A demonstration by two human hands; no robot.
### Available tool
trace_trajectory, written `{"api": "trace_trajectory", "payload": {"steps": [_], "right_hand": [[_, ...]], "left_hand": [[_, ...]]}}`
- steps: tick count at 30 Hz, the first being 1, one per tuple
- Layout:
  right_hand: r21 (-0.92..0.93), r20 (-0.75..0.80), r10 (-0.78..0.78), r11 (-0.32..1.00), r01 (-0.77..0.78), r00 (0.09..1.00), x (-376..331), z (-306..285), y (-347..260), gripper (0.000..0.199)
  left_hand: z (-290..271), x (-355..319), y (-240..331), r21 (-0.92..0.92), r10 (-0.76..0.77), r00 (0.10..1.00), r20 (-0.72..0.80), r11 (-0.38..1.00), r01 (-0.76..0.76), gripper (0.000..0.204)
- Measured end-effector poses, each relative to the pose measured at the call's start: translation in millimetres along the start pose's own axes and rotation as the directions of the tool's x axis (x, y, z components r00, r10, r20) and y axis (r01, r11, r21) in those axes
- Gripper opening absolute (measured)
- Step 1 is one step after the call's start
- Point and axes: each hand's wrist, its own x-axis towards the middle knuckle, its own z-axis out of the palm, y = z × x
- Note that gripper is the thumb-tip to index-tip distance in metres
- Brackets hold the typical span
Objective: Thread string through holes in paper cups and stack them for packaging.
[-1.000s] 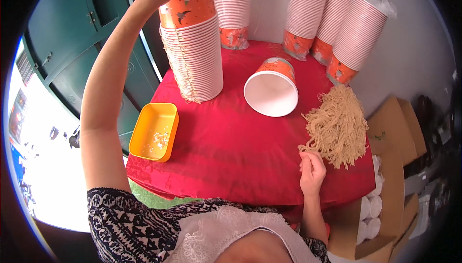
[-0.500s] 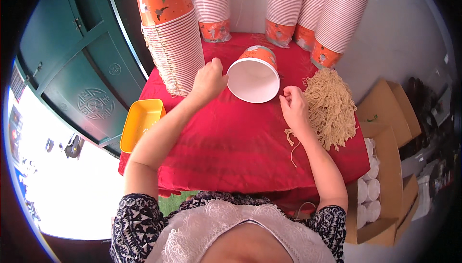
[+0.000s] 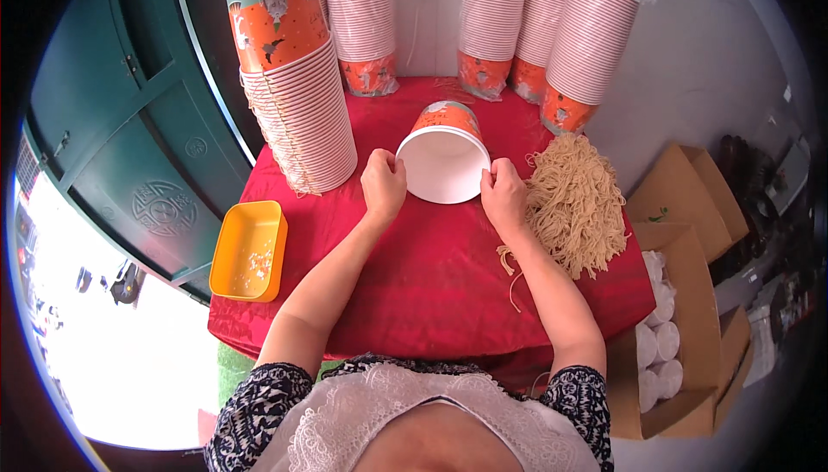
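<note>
A large paper bucket [image 3: 442,166], white inside and orange with printed figures outside, lies on its side with its mouth toward me. My left hand [image 3: 384,185] is closed, its fingertips pinching at the left of the rim. At the rim's right side my right hand [image 3: 504,198] is closed too, thumb and finger on the edge. Any cord between the fingers is too small to make out. Right beside my right hand lies a heap of tan cords [image 3: 578,204], one loose end trailing. A tall stack of paper buckets [image 3: 302,110] with thin cords down its side stands at left.
A yellow plastic tub [image 3: 274,256] with white bits inside sits on the red-covered table [image 3: 414,291] at left. Plastic-wrapped bucket stacks [image 3: 591,49] line the back wall. An open cardboard box [image 3: 703,325] with white rolls stands right of the table; a green door [image 3: 112,144] is at left.
My left hand has come down and back to the bucket's left rim. My right hand has moved in to the right rim. The whole view has shifted slightly.
</note>
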Motion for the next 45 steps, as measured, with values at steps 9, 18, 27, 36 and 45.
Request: {"api": "trace_trajectory", "payload": {"steps": [9, 18, 27, 36, 45], "right_hand": [[-0.022, -0.047, -0.101, 0.995, 0.1, 0.994, -2.5, 1.5, 10.4, 0.032], [0.418, 0.379, 0.319, 0.778, -0.469, 0.868, -22.4, -74.8, -49.8, 0.024], [0.478, 0.639, 0.3, 0.567, -0.671, 0.709, -32.8, -115.4, -73.7, 0.023], [0.648, 0.591, 0.125, 0.515, -0.561, 0.797, -33.7, -117.0, -63.9, 0.04], [0.171, 0.645, -0.125, 0.985, 0.017, 0.754, -73.1, -161.3, -19.5, 0.013]], "left_hand": [[-6.5, -6.7, 13.1, -0.021, 0.149, 0.983, 0.103, 0.989, -0.148, 0.03], [-95.4, -24.3, 54.6, -0.403, 0.018, 0.909, 0.417, 0.9, 0.167, 0.059], [-166.0, -30.1, 83.1, -0.261, 0.596, 0.595, 0.539, 0.79, -0.555, 0.141], [-164.0, -56.5, 62.2, -0.12, 0.496, 0.794, 0.351, 0.865, -0.487, 0.085], [-166.7, -74.3, 69.4, 0.079, 0.331, 0.897, 0.293, 0.927, -0.368, 0.072]]}}
